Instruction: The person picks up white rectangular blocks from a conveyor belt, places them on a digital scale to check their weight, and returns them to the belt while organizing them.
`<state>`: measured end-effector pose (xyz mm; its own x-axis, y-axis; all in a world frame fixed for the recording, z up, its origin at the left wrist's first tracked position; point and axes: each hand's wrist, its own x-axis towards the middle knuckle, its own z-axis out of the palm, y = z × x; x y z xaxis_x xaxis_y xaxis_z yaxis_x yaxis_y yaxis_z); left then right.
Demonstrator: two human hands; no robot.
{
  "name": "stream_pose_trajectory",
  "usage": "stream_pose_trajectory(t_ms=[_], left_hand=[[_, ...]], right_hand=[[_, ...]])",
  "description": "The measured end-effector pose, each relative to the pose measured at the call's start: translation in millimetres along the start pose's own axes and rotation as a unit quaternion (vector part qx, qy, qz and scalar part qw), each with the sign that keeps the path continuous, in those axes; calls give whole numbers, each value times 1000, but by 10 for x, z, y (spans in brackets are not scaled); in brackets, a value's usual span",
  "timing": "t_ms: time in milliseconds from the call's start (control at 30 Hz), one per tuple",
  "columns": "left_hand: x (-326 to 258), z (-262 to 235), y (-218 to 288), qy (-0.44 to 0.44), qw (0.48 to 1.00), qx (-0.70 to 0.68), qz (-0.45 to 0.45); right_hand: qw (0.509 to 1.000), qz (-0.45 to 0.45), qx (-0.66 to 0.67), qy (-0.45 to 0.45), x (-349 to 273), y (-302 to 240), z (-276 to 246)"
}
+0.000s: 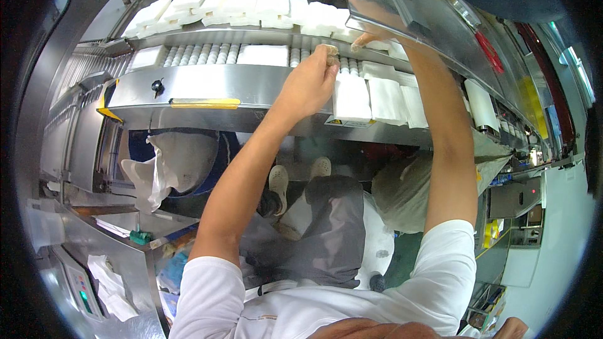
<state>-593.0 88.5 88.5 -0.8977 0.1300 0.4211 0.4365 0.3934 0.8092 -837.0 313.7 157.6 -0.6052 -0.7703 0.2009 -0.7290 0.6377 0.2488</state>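
Note:
My left hand (312, 86) is above the near rail of a roller conveyor (202, 54), its fingers curled together at the rollers. Whatever they may pinch is too small to make out. Pale coverings show on its fingertips. Across from it, my right hand (372, 39) reaches over the conveyor with its fingers stretched toward the left. A tilted panel partly hides it. Just right of my left hand, white folded tissue stacks (352, 97) lie side by side over the near edge. Another white stack (264, 55) sits on the rollers to the left.
More white tissue stacks (239, 3) line the ledge behind the rollers. A tilted clear panel (402, 0) hangs over the right side. Below the conveyor are a white bag (179, 163) at left and a grey-green sack (408, 191) at right. A digital scale (78, 282) stands lower left.

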Motion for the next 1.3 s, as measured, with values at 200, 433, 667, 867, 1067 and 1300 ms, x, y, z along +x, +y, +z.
stream_pose_trajectory(t_ms=[200, 433, 667, 867, 1067, 1300], left_hand=[[-27, -48, 15, -16, 1000, -8, -10], [-8, -2, -69, -2, 1000, -7, 7], [61, 46, -241, 135, 986, -92, 21], [5, -142, -197, 327, 870, -368, -27], [-167, -411, -194, 181, 907, -370, -91], [-196, -790, -236, -2, 1000, -18, 11]], right_hand=[[989, 23, 53, -133, 93, 15, 3], [985, 22, 103, -134, 30, 166, -139], [989, 73, 108, -76, -316, -127, -474], [985, 19, 159, 62, -791, -1855, -643], [977, -33, -69, 197, -1031, -2778, -606], [988, -21, -13, 155, -1211, -2850, -614]])
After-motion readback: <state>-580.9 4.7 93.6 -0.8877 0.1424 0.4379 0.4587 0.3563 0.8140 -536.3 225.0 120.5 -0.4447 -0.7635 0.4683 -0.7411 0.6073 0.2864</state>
